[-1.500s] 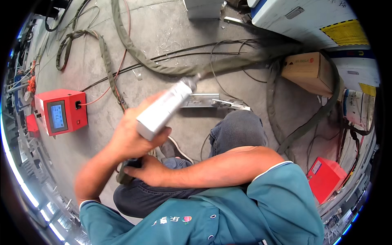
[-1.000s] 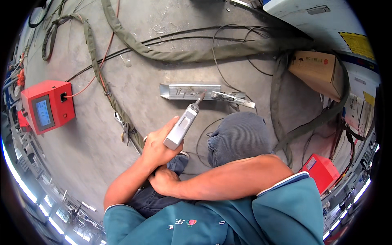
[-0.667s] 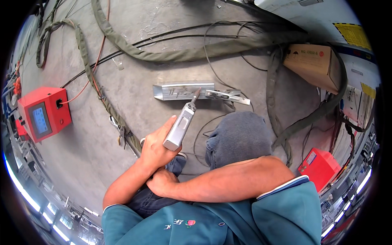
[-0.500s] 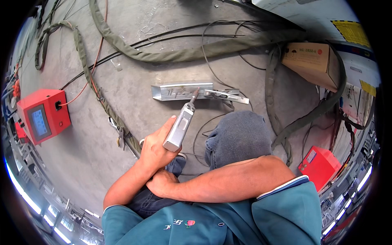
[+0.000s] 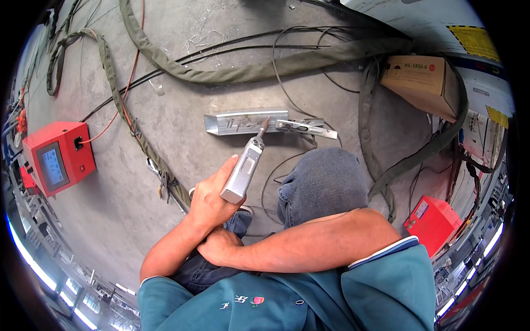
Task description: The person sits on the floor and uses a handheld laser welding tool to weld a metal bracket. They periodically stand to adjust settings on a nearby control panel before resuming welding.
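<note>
The left hand (image 5: 212,197) is wrapped round a silver gun (image 5: 240,174), its index finger lying along the gun's side. The right hand (image 5: 219,246) is tucked beneath the left wrist; its fingers are hidden, so I cannot tell whether they are spread, pressed together or pinching anything. The gun slants forward and slightly to the right, its copper tip (image 5: 266,124) over a channel (image 5: 245,128) on the floor (image 5: 182,132); whether they touch I cannot tell. Several short dark marks or bits show inside the channel. A locking clamp (image 5: 305,129) sits at the channel's right end, near a jeans-clad knee (image 5: 323,185).

Left of the hands, pliers (image 5: 163,186) are beside a green sleeved hose (image 5: 110,71). Farther left stands a red box (image 5: 84,157) with a lit screen (image 5: 53,165), a thin red cable (image 5: 117,114) plugged into its side. Beyond the channel, a thicker green hose (image 5: 237,76) curves across the floor toward a carton (image 5: 422,83). A second red box (image 5: 433,226) is at lower right.
</note>
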`<state>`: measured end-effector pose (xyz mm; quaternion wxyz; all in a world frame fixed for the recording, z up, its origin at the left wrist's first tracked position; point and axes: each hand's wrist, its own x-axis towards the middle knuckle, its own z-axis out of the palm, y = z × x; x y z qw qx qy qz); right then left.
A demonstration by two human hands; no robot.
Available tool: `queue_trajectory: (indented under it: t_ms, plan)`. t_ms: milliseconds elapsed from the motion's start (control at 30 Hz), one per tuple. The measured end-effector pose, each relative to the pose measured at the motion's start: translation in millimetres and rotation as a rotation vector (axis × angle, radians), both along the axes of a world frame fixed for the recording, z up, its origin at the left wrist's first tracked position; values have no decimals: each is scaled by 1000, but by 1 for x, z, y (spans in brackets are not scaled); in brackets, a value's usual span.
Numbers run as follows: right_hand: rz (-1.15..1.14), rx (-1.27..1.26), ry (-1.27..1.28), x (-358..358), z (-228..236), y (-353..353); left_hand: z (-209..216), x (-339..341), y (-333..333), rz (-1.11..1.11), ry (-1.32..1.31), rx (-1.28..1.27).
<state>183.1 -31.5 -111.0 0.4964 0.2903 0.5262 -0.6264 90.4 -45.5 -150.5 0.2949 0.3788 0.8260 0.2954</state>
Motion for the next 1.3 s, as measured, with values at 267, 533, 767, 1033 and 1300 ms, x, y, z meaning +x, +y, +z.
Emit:
queue_trajectory:
  t_ms: [267,533,767,1033,1300]
  plan:
    - [-5,47,-15,1,-3,-7,0,-2,2,-2,3,27]
    - [-29,29,-31,-2,-2,-3,-1,-3,2,-9,3,37]
    - [-9,13,-44,-5,2,-2,3,-5,0,-15,2,25]
    - [14,-70,10,-17,16,15,14,-17,-4,-25,57,88]
    - [-28,-26,-18,-17,11,14,3,-12,-2,-32,59,49]
